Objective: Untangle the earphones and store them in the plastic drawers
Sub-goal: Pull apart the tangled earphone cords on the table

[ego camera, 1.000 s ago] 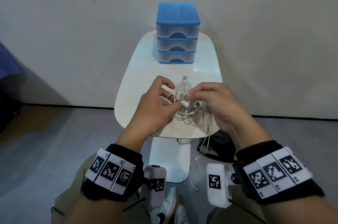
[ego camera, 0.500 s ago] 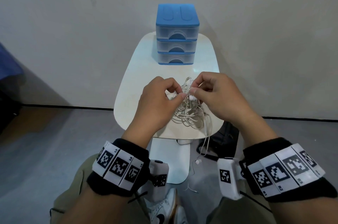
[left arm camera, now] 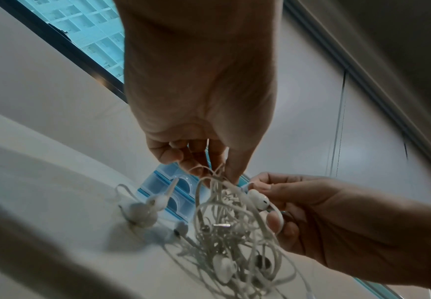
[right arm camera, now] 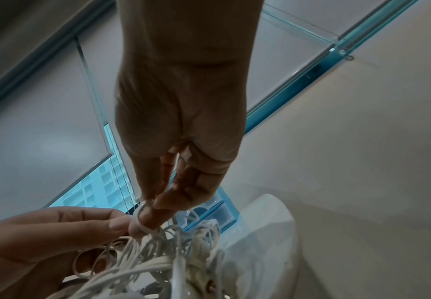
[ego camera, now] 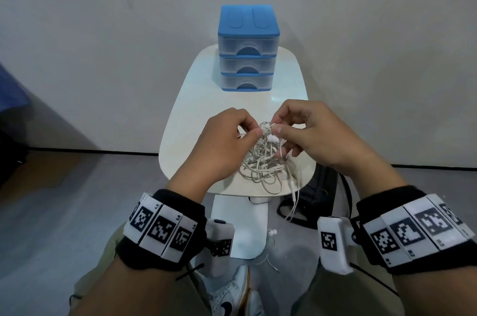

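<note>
A tangle of white earphones (ego camera: 265, 160) (left arm camera: 235, 232) (right arm camera: 158, 263) hangs above the near end of the white table (ego camera: 196, 98). My left hand (ego camera: 227, 140) (left arm camera: 204, 161) pinches cords at the top of the bundle. Beside it, my right hand (ego camera: 299, 132) (right arm camera: 158, 206) pinches a cord, with an earbud (ego camera: 272, 138) (left arm camera: 258, 200) just under its thumb and a loop round one finger. One strand dangles over the table's front edge to a loose earbud (ego camera: 272, 232). The blue plastic drawers (ego camera: 247, 49), all three closed, stand at the table's far end.
A black bag (ego camera: 317, 194) lies on the floor right of the table pedestal (ego camera: 240, 225). A plain wall rises right behind the drawers. My knees and white shoes (ego camera: 229, 295) sit below the table's front edge.
Both hands have lifted the top of the tangle and moved a little away from me. The right hand's pinch has shifted higher on the bundle.
</note>
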A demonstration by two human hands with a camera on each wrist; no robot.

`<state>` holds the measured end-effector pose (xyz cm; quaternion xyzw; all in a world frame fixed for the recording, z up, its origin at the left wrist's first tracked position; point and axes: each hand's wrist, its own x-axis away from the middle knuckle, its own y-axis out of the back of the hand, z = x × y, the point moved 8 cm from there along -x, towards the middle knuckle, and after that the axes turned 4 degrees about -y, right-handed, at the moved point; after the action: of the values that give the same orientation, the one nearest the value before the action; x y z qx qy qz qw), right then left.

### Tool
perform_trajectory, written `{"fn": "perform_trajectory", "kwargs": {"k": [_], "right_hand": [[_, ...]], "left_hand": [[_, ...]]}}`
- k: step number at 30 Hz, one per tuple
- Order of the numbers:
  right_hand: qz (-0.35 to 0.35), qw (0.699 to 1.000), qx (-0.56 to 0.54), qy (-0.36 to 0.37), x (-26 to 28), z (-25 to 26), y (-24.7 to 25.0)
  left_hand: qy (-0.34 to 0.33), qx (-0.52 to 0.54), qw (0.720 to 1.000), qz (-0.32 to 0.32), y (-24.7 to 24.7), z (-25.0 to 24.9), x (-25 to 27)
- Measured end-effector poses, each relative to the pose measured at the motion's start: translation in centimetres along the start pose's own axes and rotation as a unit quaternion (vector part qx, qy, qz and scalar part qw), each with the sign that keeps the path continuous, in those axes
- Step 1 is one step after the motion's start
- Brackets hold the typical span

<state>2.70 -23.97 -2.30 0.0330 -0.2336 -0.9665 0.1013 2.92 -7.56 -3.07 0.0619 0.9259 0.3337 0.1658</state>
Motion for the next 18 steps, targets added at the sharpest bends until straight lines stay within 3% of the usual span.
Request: {"fn": "perform_trajectory", "kwargs": {"k": [8,14,18], "right_hand": [[0.015,0.998,-0.057,-0.024,-0.1,-0.9,0.0],[0.026,0.982,-0.17,-0.074,-0.3,-2.1,0.2],[0.027,0.984,-0.162,-0.069,0.0,-1.9,0.4]], "left_hand": [[-0.016,0.0,1.0,0.004,0.2,-0.4,0.3],[-0.029,-0.017,0.999,-0.001,0.3,-0.6,0.0],[-0.021,-0.022,1.0,0.006,0.0,-0.5,0.0]]}}
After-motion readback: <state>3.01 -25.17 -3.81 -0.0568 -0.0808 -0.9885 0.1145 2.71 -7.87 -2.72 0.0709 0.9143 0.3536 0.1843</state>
